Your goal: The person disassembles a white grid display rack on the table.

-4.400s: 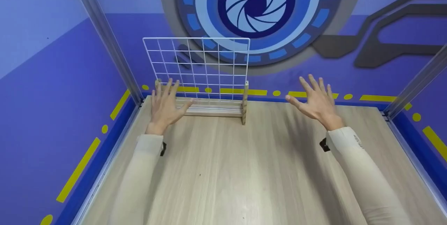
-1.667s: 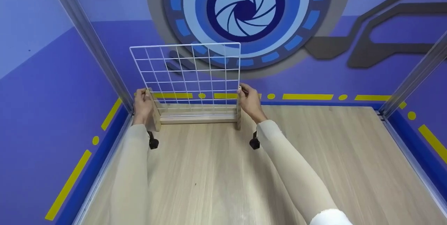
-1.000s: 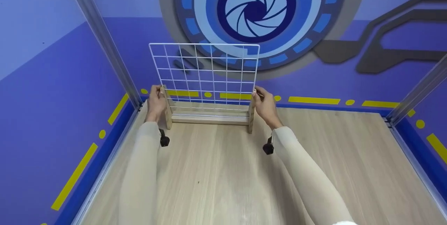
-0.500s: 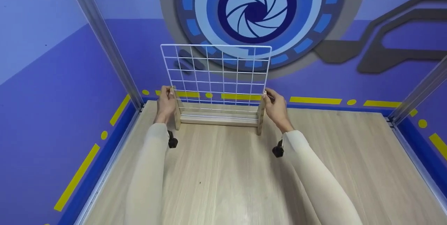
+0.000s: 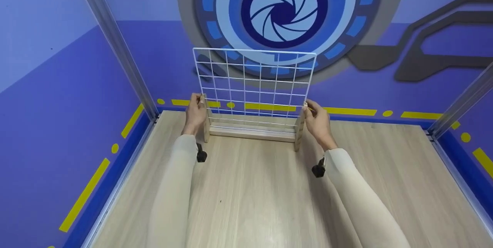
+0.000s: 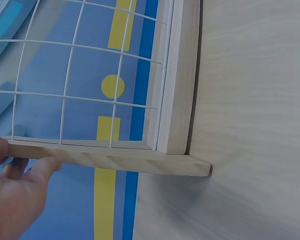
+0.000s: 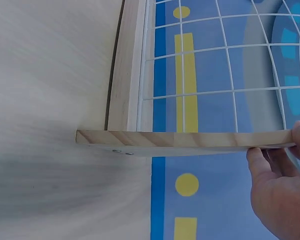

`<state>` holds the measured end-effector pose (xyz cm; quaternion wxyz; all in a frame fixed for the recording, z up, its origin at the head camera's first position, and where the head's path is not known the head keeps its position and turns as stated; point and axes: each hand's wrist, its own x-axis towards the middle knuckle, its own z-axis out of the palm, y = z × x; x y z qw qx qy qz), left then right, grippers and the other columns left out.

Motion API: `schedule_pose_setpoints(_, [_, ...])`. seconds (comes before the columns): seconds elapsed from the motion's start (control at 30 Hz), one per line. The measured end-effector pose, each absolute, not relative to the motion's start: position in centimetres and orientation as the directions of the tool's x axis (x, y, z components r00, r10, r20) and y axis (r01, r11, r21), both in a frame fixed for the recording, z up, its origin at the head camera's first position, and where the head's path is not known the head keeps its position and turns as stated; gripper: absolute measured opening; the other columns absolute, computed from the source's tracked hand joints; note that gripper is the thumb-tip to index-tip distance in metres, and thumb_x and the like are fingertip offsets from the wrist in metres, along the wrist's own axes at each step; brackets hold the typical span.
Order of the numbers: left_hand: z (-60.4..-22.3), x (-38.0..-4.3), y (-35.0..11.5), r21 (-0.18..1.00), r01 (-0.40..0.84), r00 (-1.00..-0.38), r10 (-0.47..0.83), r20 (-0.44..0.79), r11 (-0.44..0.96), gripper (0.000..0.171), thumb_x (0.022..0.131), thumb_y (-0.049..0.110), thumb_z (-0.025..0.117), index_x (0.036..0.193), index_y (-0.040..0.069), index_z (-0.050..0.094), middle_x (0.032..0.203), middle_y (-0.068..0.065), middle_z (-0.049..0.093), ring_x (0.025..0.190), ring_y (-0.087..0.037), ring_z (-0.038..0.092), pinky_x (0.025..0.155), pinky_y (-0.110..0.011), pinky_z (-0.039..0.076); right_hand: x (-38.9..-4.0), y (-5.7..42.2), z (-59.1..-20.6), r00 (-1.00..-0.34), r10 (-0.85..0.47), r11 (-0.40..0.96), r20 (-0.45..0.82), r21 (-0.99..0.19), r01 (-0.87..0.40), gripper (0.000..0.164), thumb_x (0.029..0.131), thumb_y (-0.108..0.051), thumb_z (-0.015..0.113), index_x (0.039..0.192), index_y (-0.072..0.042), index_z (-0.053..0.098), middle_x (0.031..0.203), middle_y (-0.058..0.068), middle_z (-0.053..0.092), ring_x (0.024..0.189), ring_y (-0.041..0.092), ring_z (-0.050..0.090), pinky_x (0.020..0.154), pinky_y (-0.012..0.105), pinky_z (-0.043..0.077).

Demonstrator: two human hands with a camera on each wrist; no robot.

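Observation:
A white wire grid panel [image 5: 252,82] stands upright in a wooden stand [image 5: 250,134] toward the back of the table. My left hand [image 5: 195,113] pinches the top of the stand's left side board [image 6: 115,161], fingers and thumb curled on its edge. On the other side, my right hand [image 5: 317,123] grips the upper end of the right side board [image 7: 190,140]. Two screw heads [image 7: 123,152] show on that board's outer face in the right wrist view. The grid's lower edge sits between the wooden rails at the bottom.
The wood-grain table [image 5: 254,194] stretches in front of the stand and to both sides. Behind it rises a blue and purple printed wall [image 5: 154,55] with yellow dashes. Metal posts [image 5: 115,44] mark the back corners.
Both hands, spread open and apart at first, have taken hold of the stand's side boards. Since then the stand with its grid has moved to the right, turning slightly.

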<state>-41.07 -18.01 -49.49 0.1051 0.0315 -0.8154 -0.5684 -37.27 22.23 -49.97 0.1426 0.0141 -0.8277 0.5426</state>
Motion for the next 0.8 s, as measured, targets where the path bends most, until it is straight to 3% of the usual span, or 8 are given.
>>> schedule_pose_setpoints(0.3, [-49.3,-41.1,-16.1,0.941,0.082,-0.982,-0.137,0.133,0.328,0.023,0.116,0.013,0.037,0.136,0.006,0.046,0.137,-0.018,0.056,0.111,-0.028,0.052,0.095,-0.040,0.045,-36.4,23.9,-50.1,-0.961,0.153,0.388,0.232,-0.908,-0.157,0.045,0.113,-0.015,0.052,0.155,0.001,0.051,0.152,0.024,0.058,0.140,0.038,0.058,0.115,0.047,0.049])
schedule_pose_setpoints(0.6, [-49.4,-41.2,-13.4,0.931,0.107,-0.984,-0.099,0.150,0.350,0.022,0.116,0.013,0.037,0.135,0.010,0.047,0.138,-0.018,0.059,0.121,-0.031,0.057,0.107,-0.048,0.048,-34.9,26.7,-50.2,-0.954,0.191,0.398,0.233,-0.906,-0.141,0.046,0.113,-0.019,0.054,0.155,-0.001,0.052,0.153,0.021,0.058,0.139,0.035,0.059,0.115,0.041,0.050])
schedule_pose_setpoints(0.8, [-49.6,-41.5,-11.1,0.929,0.156,-0.982,-0.045,0.181,0.336,0.022,0.116,0.012,0.036,0.135,0.007,0.047,0.133,-0.022,0.061,0.120,-0.036,0.061,0.102,-0.047,0.051,-33.0,29.0,-50.2,-0.952,0.216,0.393,0.217,-0.912,-0.118,0.048,0.113,-0.022,0.054,0.157,-0.003,0.051,0.156,0.020,0.056,0.143,0.034,0.055,0.119,0.046,0.046])
